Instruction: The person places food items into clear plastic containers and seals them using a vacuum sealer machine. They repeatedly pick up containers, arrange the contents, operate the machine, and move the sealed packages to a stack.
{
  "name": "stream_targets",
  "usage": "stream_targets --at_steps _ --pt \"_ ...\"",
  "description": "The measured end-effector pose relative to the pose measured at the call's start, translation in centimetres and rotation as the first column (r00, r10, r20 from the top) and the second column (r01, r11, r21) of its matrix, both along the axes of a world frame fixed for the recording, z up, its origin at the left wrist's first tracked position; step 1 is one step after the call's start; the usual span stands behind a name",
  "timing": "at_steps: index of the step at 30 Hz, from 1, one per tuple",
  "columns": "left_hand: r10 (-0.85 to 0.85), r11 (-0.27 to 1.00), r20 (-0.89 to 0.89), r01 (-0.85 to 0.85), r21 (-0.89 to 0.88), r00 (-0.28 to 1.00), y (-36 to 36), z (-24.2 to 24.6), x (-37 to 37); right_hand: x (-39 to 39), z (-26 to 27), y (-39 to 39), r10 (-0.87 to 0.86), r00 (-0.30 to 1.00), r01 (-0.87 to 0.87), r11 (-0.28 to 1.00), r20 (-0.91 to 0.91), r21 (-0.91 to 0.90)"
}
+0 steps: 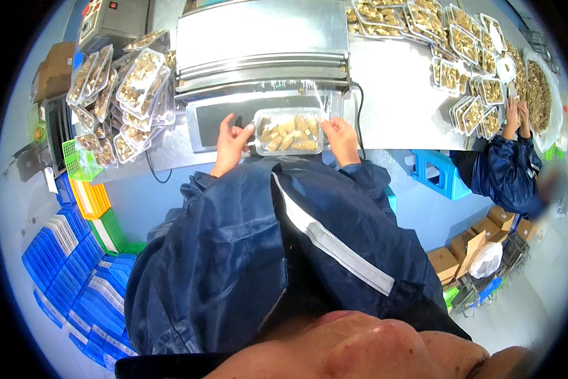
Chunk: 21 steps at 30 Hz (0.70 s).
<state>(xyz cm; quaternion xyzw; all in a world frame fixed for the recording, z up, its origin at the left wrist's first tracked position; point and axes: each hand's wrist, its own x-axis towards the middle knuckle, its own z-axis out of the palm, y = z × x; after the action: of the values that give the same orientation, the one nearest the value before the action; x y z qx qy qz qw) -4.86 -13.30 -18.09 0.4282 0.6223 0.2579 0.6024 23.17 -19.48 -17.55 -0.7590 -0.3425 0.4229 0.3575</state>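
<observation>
A clear plastic tray of brown mushrooms (289, 132) lies before me at the near edge of a metal wrapping machine (262, 68). My left hand (232, 142) is at the tray's left side, its thumb by the rim and the other fingers spread; whether it grips the tray cannot be told. At the right upper corner, my right hand (340, 137) pinches clear plastic film (322, 102), which stretches up from the tray towards the machine's rollers. A dark plate (217, 124) lies under and left of the tray.
Filled mushroom trays (139, 90) are piled on the left, by a green basket (81, 160). More filled trays (464, 42) stand at the right, where a co-worker (506, 161) works near a large bag of mushrooms (539, 94). A black cable (361, 113) hangs over the table edge near a blue stool (438, 173).
</observation>
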Motion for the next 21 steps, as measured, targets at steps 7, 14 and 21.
stream_targets --at_steps 7,14,21 --pt "0.027 0.987 -0.016 -0.029 -0.158 1.0 1.5 -3.4 0.3 -1.8 -6.0 0.5 -0.063 0.971 0.025 0.986 0.232 0.162" --pt "-0.157 0.987 -0.281 0.16 -0.012 0.947 -0.4 -8.8 -2.1 -0.6 -8.7 -2.3 0.026 0.998 -0.03 0.997 -0.058 -0.076" --pt "0.255 0.929 0.642 0.001 -0.37 0.723 3.4 13.5 2.7 0.0 10.9 1.8 0.082 0.613 0.206 0.944 -0.786 0.259"
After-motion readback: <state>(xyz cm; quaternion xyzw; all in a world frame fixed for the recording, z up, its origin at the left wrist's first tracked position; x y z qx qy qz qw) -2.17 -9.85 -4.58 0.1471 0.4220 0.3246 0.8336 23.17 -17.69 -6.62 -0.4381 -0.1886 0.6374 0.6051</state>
